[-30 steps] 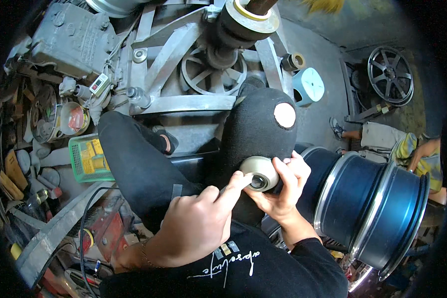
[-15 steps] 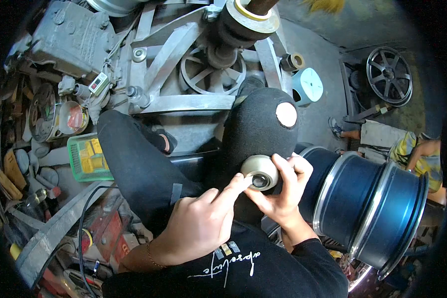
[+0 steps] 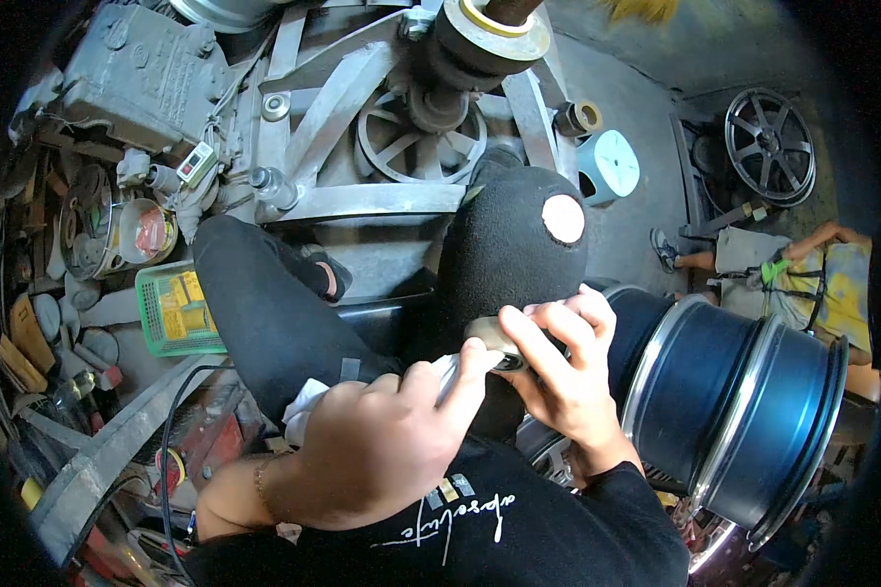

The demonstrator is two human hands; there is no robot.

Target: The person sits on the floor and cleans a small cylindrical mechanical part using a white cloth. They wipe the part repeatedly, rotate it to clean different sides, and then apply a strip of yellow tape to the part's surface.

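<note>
Over my right thigh, my right hand (image 3: 576, 367) grips a rounded, dull silver-beige metal piece (image 3: 489, 335), fingers over its top and thumb below. The piece is tilted, and its dark opening is partly hidden by my fingers. My left hand (image 3: 387, 435) is closed round a white cloth (image 3: 306, 399), with the index finger stretched to the piece. Some of the cloth shows between that hand and the rim of the opening.
Blue wheel rims (image 3: 724, 391) stand close to my right elbow. A metal frame (image 3: 382, 203) stands ahead, with a light-blue stool (image 3: 612, 166) beyond it. At the left lies a green basket (image 3: 157, 318) holding yellow pieces. A person in a yellow top (image 3: 827, 284) is at far right.
The metal piece has tipped so its opening faces less upward, and my right fingers have come over its top. White cloth now shows at my left hand, which has shifted slightly.
</note>
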